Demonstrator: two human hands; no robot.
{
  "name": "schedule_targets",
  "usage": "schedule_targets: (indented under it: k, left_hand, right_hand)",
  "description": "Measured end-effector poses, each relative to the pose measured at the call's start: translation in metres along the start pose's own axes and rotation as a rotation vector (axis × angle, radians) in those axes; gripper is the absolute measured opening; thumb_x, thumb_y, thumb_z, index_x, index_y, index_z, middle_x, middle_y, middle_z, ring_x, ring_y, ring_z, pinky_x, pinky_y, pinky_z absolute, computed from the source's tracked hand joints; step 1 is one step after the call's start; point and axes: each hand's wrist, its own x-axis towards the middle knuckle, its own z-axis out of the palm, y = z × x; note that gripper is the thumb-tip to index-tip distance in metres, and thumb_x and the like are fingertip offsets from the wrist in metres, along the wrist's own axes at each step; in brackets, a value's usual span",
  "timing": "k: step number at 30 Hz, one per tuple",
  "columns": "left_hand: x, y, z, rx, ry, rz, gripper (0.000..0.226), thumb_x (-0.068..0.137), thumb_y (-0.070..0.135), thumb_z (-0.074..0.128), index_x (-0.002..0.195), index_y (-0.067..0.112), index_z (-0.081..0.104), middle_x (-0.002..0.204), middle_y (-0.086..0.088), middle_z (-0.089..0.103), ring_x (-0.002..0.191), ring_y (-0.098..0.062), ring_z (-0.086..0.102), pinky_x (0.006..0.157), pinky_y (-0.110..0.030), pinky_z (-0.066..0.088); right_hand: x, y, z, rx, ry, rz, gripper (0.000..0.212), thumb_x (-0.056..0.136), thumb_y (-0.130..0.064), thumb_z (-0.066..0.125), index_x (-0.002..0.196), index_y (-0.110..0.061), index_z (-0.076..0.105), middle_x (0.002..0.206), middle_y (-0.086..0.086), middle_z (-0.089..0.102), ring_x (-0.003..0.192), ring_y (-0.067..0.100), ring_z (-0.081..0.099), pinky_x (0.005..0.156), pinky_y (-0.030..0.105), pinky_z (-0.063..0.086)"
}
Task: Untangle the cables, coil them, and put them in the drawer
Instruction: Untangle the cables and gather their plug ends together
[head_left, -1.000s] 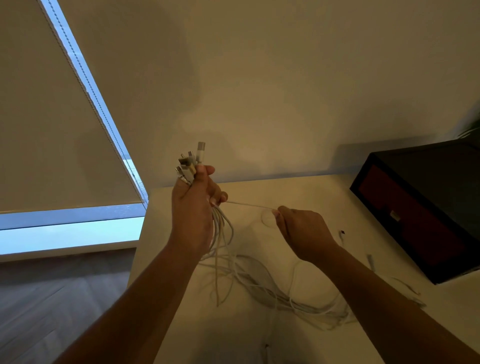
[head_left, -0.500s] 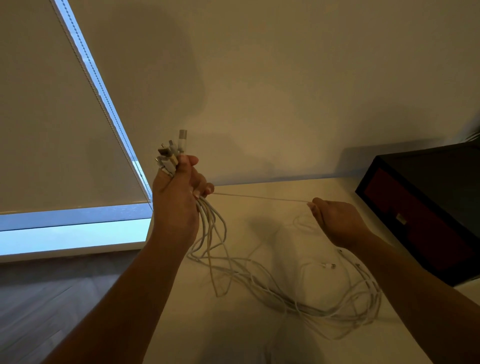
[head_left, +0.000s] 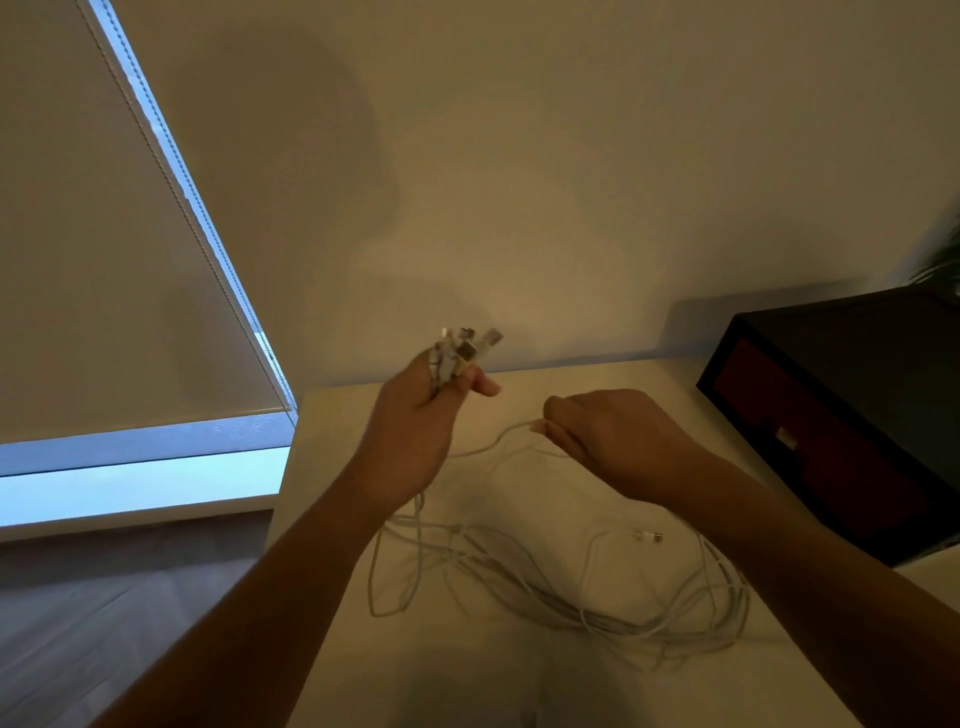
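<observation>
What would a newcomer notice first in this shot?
The left hand, raised mid-frame, grips a bunch of white cable plugs. Beside it the right hand pinches one strand, and the tangled white cables sprawl over the pale table below. A dark drawer unit stands at the right.

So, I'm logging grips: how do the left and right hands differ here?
The left hand grips a bunch of plugs; the right hand pinches one cable. The left hand's plugs stick up; the right hand's cable sags toward the left. Both are gripping, above the table.
</observation>
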Motion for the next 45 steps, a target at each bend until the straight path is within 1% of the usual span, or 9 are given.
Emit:
schedule_targets:
  k: [1, 4, 6, 10, 15, 21, 26, 35, 45]
  left_hand:
    - [-0.002, 0.002, 0.002, 0.035, -0.059, 0.010, 0.025, 0.100, 0.015, 0.046, 0.094, 0.006, 0.069, 0.082, 0.016, 0.057, 0.087, -0.019, 0.051, 0.061, -0.039, 0.037]
    - [-0.002, 0.003, 0.008, 0.113, -0.188, -0.041, 0.021, 0.099, 0.016, 0.048, 0.092, 0.015, 0.068, 0.057, 0.020, 0.063, 0.054, 0.007, 0.053, 0.050, -0.014, 0.036]
    - [0.000, -0.001, 0.011, 0.150, -0.248, -0.069, 0.022, 0.098, 0.020, 0.049, 0.081, 0.020, 0.063, 0.053, 0.019, 0.057, 0.048, 0.007, 0.047, 0.051, -0.011, 0.031]
    - [0.004, -0.002, 0.007, 0.179, -0.209, -0.029, 0.027, 0.094, 0.015, 0.057, 0.071, 0.030, 0.059, 0.076, 0.008, 0.063, 0.064, 0.006, 0.053, 0.060, -0.007, 0.039]
    - [0.006, 0.004, -0.006, 0.213, -0.099, 0.028, 0.031, 0.092, 0.004, 0.056, 0.070, 0.026, 0.057, 0.077, 0.016, 0.059, 0.070, 0.017, 0.054, 0.060, 0.001, 0.038]
    - [0.010, 0.004, -0.020, 0.250, -0.019, 0.058, 0.027, 0.093, 0.008, 0.056, 0.072, 0.024, 0.059, 0.076, 0.015, 0.060, 0.068, 0.015, 0.054, 0.059, 0.000, 0.037]
    - [0.012, 0.000, -0.026, 0.211, 0.019, 0.028, 0.021, 0.096, 0.017, 0.054, 0.076, 0.023, 0.059, 0.046, 0.024, 0.051, 0.044, 0.004, 0.045, 0.050, -0.022, 0.029]
    - [0.016, -0.011, -0.049, 0.028, 0.121, 0.000, 0.025, 0.089, 0.028, 0.057, 0.066, 0.037, 0.063, 0.048, 0.020, 0.049, 0.050, -0.003, 0.040, 0.054, -0.027, 0.030]
    - [0.024, -0.026, -0.060, -0.054, 0.134, -0.153, 0.019, 0.097, 0.031, 0.053, 0.094, 0.025, 0.071, 0.047, 0.010, 0.047, 0.050, -0.015, 0.027, 0.052, -0.028, 0.023]
  right_hand:
    - [0.003, -0.002, -0.005, 0.008, 0.019, -0.014, 0.038, 0.098, -0.042, 0.028, 0.074, -0.017, 0.046, 0.056, 0.000, 0.053, 0.045, 0.022, 0.050, 0.040, 0.027, 0.034]
    - [0.011, -0.006, -0.017, 0.029, 0.075, -0.031, 0.041, 0.098, -0.042, 0.029, 0.075, -0.015, 0.049, 0.056, 0.001, 0.053, 0.043, 0.023, 0.049, 0.038, 0.028, 0.033]
    - [0.015, -0.008, -0.021, 0.025, 0.089, -0.040, 0.037, 0.097, -0.040, 0.034, 0.081, -0.014, 0.056, 0.057, 0.000, 0.055, 0.043, 0.021, 0.050, 0.038, 0.027, 0.033]
    - [0.016, -0.005, -0.018, 0.048, 0.039, 0.048, 0.043, 0.099, -0.047, 0.028, 0.090, -0.016, 0.058, 0.064, 0.001, 0.060, 0.050, 0.023, 0.054, 0.044, 0.030, 0.038]
    - [0.005, 0.016, -0.005, 0.133, 0.015, 0.226, 0.041, 0.096, -0.053, 0.018, 0.079, -0.023, 0.041, 0.061, 0.000, 0.054, 0.052, 0.024, 0.049, 0.050, 0.031, 0.031]
    - [-0.001, 0.048, 0.002, 0.236, -0.060, 0.439, 0.039, 0.099, -0.044, 0.024, 0.076, -0.019, 0.042, 0.057, -0.004, 0.046, 0.055, 0.021, 0.047, 0.051, 0.034, 0.029]
    - [-0.005, 0.068, 0.013, 0.235, -0.035, 0.547, 0.037, 0.102, -0.038, 0.026, 0.071, -0.022, 0.037, 0.055, -0.003, 0.044, 0.052, 0.018, 0.046, 0.050, 0.034, 0.031]
    - [-0.026, 0.092, 0.020, 0.220, -0.082, 0.706, 0.038, 0.103, -0.034, 0.026, 0.067, -0.026, 0.032, 0.058, -0.001, 0.041, 0.052, 0.015, 0.040, 0.046, 0.028, 0.022]
    - [-0.025, 0.088, 0.012, 0.332, 0.080, 0.662, 0.046, 0.097, -0.048, 0.024, 0.070, -0.015, 0.041, 0.057, 0.000, 0.041, 0.052, 0.018, 0.042, 0.048, 0.031, 0.028]
